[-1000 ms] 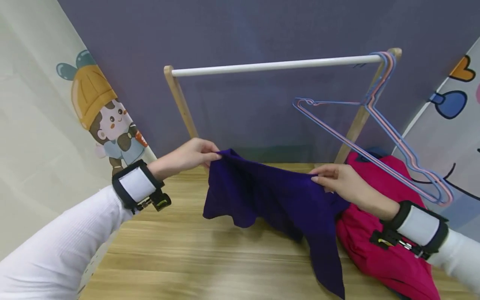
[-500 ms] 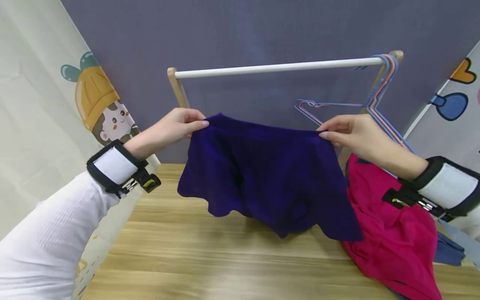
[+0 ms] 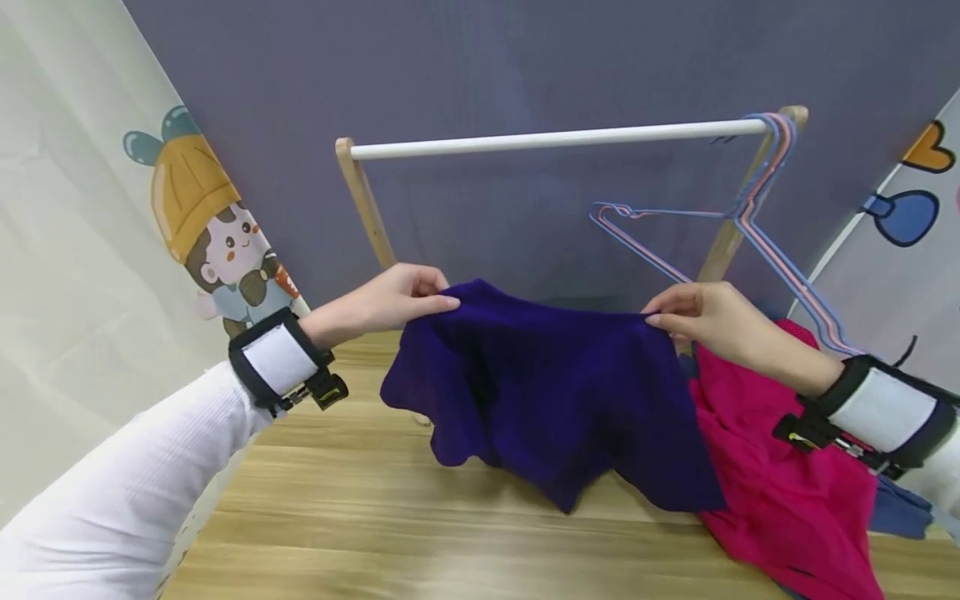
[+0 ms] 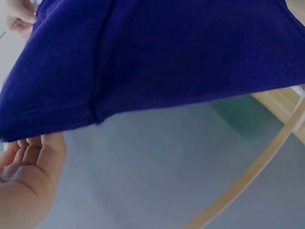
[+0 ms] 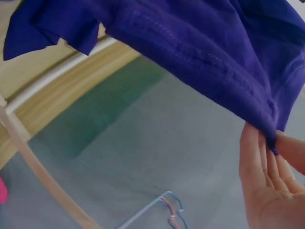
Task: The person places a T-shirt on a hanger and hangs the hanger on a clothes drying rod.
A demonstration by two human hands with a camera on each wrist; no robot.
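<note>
A dark purple shorts-like garment point(image 3: 555, 392) hangs spread between both hands, its stitched top edge sagging slightly. My left hand point(image 3: 408, 296) pinches its upper left corner between thumb and fingers. At the other corner, my right hand point(image 3: 708, 321) pinches the edge the same way. The right wrist view shows the thumb and fingers of that hand point(image 5: 271, 176) closing on the cloth. In the left wrist view, the hand point(image 4: 33, 176) has its fingertips behind the stitched hem. The lower edge falls in loose folds in front of the wooden tabletop point(image 3: 360, 517).
Behind the garment stands a rack with a white rail point(image 3: 555, 140) and wooden posts. Blue and pink hangers point(image 3: 750, 208) hang at its right end. A crimson garment point(image 3: 795, 475) lies on the right, beside some blue cloth point(image 3: 900, 508). A printed curtain point(image 3: 75, 292) borders the left.
Both hands first lifted the purple garment off the table area and spread it wider, then lowered it a little. The left hand has come slightly right since the middle frame.
</note>
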